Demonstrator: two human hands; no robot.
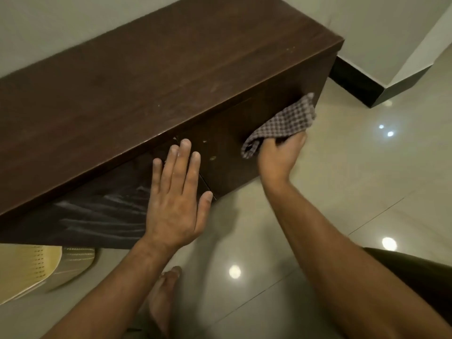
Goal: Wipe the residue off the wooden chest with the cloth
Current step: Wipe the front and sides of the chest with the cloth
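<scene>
A long dark wooden chest (pixel 151 77) stands against the wall, its top faintly dusty. White streaky residue (pixel 102 211) marks the left part of its front face, and a few pale specks (pixel 212 157) sit near the middle. My left hand (pixel 176 192) lies flat and spread against the front face. My right hand (pixel 281 155) grips a checked grey cloth (pixel 281 123) and presses it on the front face near the chest's right corner.
Glossy beige floor tiles (pixel 342 192) with light reflections spread to the right and below. A yellow perforated plastic item (pixel 31 267) sits at the lower left under the chest's front. A bare foot (pixel 161 297) rests on the floor. A black skirting (pixel 354 84) runs along the wall.
</scene>
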